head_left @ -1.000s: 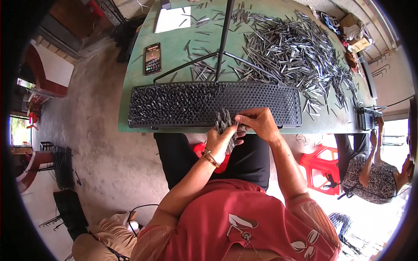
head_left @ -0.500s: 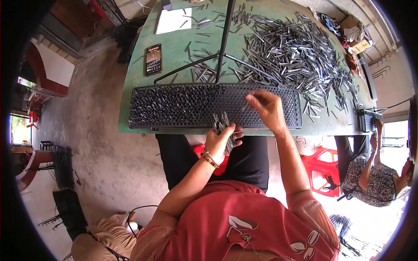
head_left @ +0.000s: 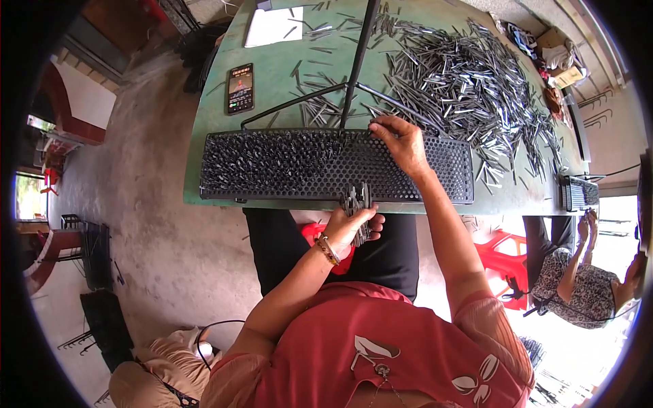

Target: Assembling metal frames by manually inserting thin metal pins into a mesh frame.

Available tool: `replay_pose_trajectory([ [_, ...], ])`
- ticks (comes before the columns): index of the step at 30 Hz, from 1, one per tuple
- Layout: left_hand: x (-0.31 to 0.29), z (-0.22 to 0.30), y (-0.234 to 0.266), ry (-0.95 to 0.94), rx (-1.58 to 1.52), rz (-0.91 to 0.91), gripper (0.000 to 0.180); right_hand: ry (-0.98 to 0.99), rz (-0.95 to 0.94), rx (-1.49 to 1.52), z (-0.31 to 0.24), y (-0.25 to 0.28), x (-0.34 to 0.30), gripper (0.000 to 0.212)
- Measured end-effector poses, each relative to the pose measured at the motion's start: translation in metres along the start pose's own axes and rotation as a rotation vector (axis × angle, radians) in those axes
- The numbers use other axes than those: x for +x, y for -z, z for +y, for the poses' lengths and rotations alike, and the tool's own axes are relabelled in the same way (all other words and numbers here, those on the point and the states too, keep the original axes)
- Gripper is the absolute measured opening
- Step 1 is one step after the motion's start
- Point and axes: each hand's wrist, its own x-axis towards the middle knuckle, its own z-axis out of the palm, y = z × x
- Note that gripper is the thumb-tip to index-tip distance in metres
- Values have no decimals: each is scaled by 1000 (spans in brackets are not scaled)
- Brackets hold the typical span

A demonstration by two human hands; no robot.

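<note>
A long black perforated rack (head_left: pixel 445 170) lies along the near edge of the green table. Thin dark metal strips (head_left: pixel 262 160) stand upright, packed in the holes of its left half; its right half shows bare holes. My left hand (head_left: pixel 345 228) is closed round a bundle of the same strips (head_left: pixel 358 197), just in front of the rack's near edge. Over the far edge of the rack, right of the filled part, my right hand (head_left: pixel 406 146) is in a pinch, thumb and forefinger together. What is between those fingertips is too small to make out.
A black post with splayed legs (head_left: pixel 351 85) rises behind the rack. Beyond lies a big heap of loose strips (head_left: pixel 462 88). A phone (head_left: pixel 241 88) and white paper (head_left: pixel 275 27) are at the left. Another person (head_left: pixel 578 282) works at a similar rack on the right.
My right hand has moved left and farther away, to the rack's far edge. My left hand with the bundle has shifted slightly to the right.
</note>
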Motion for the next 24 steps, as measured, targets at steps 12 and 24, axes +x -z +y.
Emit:
replay_pose_trajectory([
  [12, -3, 2, 1, 16, -41, 3, 21, 208, 26, -293, -6, -8, -8, 20],
  [24, -3, 0, -1, 12, -17, 2, 18, 470, -17, -519, -10, -3, -11, 23],
])
